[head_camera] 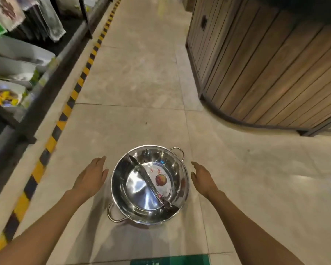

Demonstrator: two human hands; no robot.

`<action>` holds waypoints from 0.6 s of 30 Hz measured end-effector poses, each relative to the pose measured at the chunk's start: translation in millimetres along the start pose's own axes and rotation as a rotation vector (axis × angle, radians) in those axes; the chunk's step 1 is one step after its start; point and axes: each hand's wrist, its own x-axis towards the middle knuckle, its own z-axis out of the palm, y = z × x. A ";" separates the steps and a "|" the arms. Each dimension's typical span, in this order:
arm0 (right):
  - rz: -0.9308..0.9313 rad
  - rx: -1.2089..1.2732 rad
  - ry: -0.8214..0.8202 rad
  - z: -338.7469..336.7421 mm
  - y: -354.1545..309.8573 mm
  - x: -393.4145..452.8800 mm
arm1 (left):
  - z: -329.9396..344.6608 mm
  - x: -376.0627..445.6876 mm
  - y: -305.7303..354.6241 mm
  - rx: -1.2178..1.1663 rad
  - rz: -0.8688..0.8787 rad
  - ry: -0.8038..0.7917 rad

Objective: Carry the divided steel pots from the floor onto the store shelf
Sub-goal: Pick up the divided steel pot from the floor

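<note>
Both our arms reach forward and down, one on each side of the pot. Our left hand (93,174) hangs just left of the rim, palm turned inward, fingers spread loosely and holding nothing. Our right hand (202,176) mirrors it just right of the rim, fingers extended and relaxed, also holding nothing. Neither hand touches the steel; there's a sliver of floor visible between each palm and the pot.

The divided steel pot (134,190) sits upright on the pale tiled floor (134,79), in the aisle between the store shelf (17,60) on our left and a wooden slatted counter (266,60) on our right. It's round, shiny, mirror-bright inside, with a curved partition (151,185) splitting it into two halves. A label with a red fruit picture (161,179) lies in the right half.

The partition runs from upper left to lower right. The two loop handles sit on the other diagonal: one handle (178,152) at upper right, the other handle (113,213) at lower left, nearest us.
</note>
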 end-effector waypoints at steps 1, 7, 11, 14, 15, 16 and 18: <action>0.010 0.027 0.005 19.6 9.6 11.1 | 22.1 10.1 -6.1 -0.011 -0.008 -0.010; -0.027 0.008 0.022 119.3 67.5 68.4 | 136.1 63.7 -41.0 -0.098 -0.012 -0.060; -0.006 0.132 0.000 127.9 74.8 69.9 | 149.0 68.9 -46.1 -0.182 -0.019 -0.092; 0.010 0.122 -0.051 124.5 79.0 69.8 | 145.6 73.2 -47.4 -0.181 -0.010 -0.096; -0.003 0.102 -0.074 123.3 80.9 69.7 | 145.9 74.9 -47.6 -0.167 0.002 -0.099; -0.023 0.088 -0.097 122.5 83.5 70.1 | 146.8 76.3 -47.3 -0.159 0.007 -0.098; -0.057 0.089 -0.144 119.8 89.2 71.4 | 146.8 78.1 -46.1 -0.144 -0.002 -0.102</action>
